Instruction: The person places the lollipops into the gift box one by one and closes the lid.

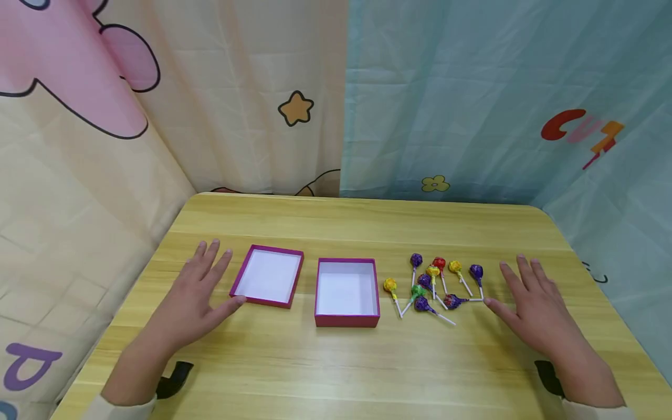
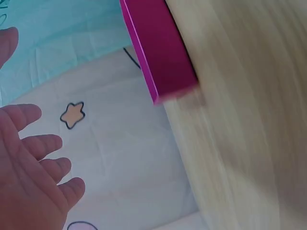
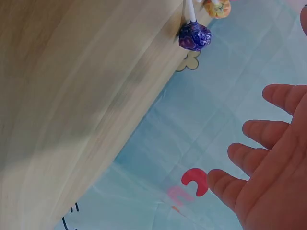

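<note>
In the head view my left hand [image 1: 191, 303] is spread beside a shallow box lid [image 1: 297, 280], magenta-edged with a white inside, its thumb tip overlapping the near left corner. My right hand [image 1: 541, 309], fingers also spread and holding nothing, is to the right of a loose group of lollipops. Among them are a purple lollipop [image 1: 476, 272], a red lollipop [image 1: 438, 263], a green lollipop [image 1: 417, 291] and a yellow lollipop [image 1: 389, 284]. Between lid and lollipops stands an open magenta box [image 1: 346, 321] with a white, bare inside. The right wrist view shows a purple-wrapped lollipop [image 3: 194, 36] near the table edge.
Everything lies on a light wooden table [image 1: 294, 373] with rounded far corners. Printed curtains [image 1: 446, 87] hang right behind it and along both sides. A dark strap [image 1: 175, 379] shows at the left wrist, another [image 1: 548, 378] at the right.
</note>
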